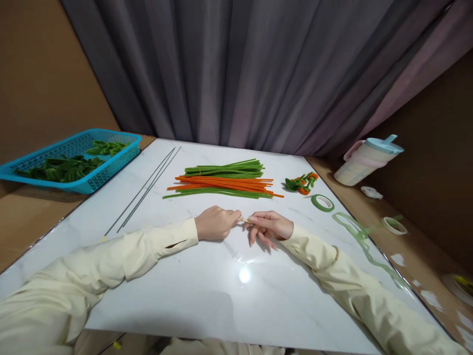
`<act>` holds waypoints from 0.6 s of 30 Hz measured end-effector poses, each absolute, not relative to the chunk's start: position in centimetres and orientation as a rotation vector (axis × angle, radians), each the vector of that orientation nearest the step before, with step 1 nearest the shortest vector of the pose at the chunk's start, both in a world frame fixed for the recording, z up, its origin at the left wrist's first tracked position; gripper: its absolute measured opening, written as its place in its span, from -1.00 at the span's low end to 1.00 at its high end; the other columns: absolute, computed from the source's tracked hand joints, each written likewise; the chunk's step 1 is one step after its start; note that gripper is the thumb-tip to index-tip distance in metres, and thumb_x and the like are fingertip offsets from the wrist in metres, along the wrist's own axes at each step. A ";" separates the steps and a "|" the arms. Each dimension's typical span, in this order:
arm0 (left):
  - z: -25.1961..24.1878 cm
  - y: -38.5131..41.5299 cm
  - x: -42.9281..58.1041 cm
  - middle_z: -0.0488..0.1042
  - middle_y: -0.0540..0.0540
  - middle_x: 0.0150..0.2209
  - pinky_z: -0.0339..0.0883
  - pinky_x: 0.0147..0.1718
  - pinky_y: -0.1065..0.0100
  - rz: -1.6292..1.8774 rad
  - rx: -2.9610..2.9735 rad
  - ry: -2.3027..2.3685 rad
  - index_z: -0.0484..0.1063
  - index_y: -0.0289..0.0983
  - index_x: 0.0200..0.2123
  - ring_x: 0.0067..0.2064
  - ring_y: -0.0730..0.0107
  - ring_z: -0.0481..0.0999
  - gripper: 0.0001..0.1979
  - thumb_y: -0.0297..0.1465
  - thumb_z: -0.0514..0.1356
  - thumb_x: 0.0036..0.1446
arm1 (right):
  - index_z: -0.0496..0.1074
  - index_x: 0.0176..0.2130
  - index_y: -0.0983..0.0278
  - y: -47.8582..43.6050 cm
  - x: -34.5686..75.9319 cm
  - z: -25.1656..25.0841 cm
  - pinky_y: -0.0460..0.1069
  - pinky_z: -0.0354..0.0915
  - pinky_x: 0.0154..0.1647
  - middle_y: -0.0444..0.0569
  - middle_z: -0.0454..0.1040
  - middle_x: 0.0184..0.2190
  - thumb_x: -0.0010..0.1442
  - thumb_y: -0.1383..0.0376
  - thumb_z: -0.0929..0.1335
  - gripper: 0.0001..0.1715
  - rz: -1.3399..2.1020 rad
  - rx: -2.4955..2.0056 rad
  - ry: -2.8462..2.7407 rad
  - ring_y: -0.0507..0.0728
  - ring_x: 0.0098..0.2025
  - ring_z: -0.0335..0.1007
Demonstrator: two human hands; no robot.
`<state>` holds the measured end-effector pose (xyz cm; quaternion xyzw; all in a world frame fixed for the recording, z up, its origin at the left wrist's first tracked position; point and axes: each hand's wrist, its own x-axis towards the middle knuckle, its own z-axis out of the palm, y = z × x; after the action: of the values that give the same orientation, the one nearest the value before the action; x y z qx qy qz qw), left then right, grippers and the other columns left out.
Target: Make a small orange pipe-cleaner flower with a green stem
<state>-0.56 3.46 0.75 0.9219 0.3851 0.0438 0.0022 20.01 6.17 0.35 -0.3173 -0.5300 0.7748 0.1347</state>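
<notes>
Over the middle of the white table (pixel 185 305), my left hand (pixel 218 223) is closed in a fist round one end of a short, thin, pale stick (pixel 245 220). My right hand (pixel 271 226) pinches the stick's other end between thumb and index finger, its other fingers loosely spread below. Beyond my hands lie green fuzzy stems (pixel 225 170) and orange fuzzy stems (pixel 225 184), with more green ones in front. A small bunch of green and orange pieces (pixel 303 183) lies to their right, near a roll of green tape (pixel 322 203).
A blue basket (pixel 84 185) with green leafy pieces stands at the far left. Thin dark wires (pixel 148 192) lie left of the stems. At right are a translucent green ribbon (pixel 364 241), another tape roll (pixel 393 226) and a tumbler (pixel 364 160). A curtain hangs behind.
</notes>
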 end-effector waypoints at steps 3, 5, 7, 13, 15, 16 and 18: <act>0.8 3.5 -0.6 0.48 -0.03 -0.38 0.10 -0.57 0.37 0.135 2.893 1.212 0.20 -0.27 -0.28 -0.45 0.32 0.46 -0.84 -0.39 -0.14 0.26 | 0.33 -0.36 0.41 6.2 20.0 0.4 -0.17 0.20 -0.88 0.06 0.53 -0.58 0.01 0.05 0.38 -0.55 2.243 -0.926 -1.538 -0.03 -0.80 0.22; 0.9 3.5 -0.6 0.48 -0.03 -0.38 0.10 -0.57 0.38 0.127 2.889 1.215 0.20 -0.27 -0.28 -0.45 0.33 0.46 -0.84 -0.39 -0.13 0.26 | 0.33 -0.36 0.41 6.2 20.0 0.4 -0.17 0.20 -0.88 0.06 0.53 -0.58 0.01 0.05 0.38 -0.55 2.240 -0.925 -1.534 -0.04 -0.80 0.22; 0.9 3.5 -0.6 0.48 -0.03 -0.37 0.10 -0.57 0.38 0.119 2.883 1.218 0.20 -0.27 -0.29 -0.44 0.33 0.46 -0.84 -0.39 -0.13 0.26 | 0.33 -0.36 0.41 6.2 19.9 0.4 -0.18 0.20 -0.88 0.06 0.53 -0.57 0.00 0.04 0.38 -0.54 2.242 -0.918 -1.533 -0.04 -0.80 0.22; 0.9 3.4 -0.5 0.48 -0.04 -0.37 0.13 -0.57 0.38 0.129 2.877 1.215 0.20 -0.27 -0.28 -0.44 0.34 0.46 -0.83 -0.40 -0.14 0.26 | 0.32 -0.36 0.41 6.2 20.0 0.3 -0.17 0.19 -0.88 0.06 0.53 -0.57 0.01 0.05 0.37 -0.55 2.241 -0.913 -1.540 -0.04 -0.80 0.22; 0.9 3.4 -0.5 0.48 -0.05 -0.37 0.13 -0.57 0.38 0.141 2.873 1.211 0.20 -0.27 -0.29 -0.44 0.33 0.46 -0.83 -0.40 -0.14 0.26 | 0.33 -0.36 0.41 6.2 20.0 0.3 -0.17 0.19 -0.88 0.06 0.53 -0.57 0.02 0.05 0.37 -0.56 2.236 -0.914 -1.546 -0.04 -0.80 0.22; 0.9 3.4 -0.6 0.48 -0.05 -0.38 0.13 -0.57 0.38 0.147 2.870 1.210 0.20 -0.27 -0.29 -0.44 0.33 0.46 -0.83 -0.39 -0.14 0.26 | 0.33 -0.35 0.41 6.2 20.0 0.3 -0.18 0.19 -0.88 0.06 0.53 -0.57 0.03 0.05 0.37 -0.56 2.234 -0.916 -1.547 -0.04 -0.80 0.22; 0.8 3.4 -0.6 0.48 -0.05 -0.38 0.14 -0.56 0.38 0.157 2.869 1.205 0.20 -0.27 -0.29 -0.44 0.33 0.46 -0.84 -0.39 -0.14 0.26 | 0.33 -0.35 0.41 6.2 20.0 0.4 -0.18 0.18 -0.88 0.07 0.53 -0.56 0.04 0.06 0.36 -0.57 2.231 -0.920 -1.548 -0.04 -0.80 0.22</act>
<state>-0.58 3.42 0.83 0.9207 0.3868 0.0505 0.0127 20.02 6.20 0.36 -0.3179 -0.5349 0.7708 0.1369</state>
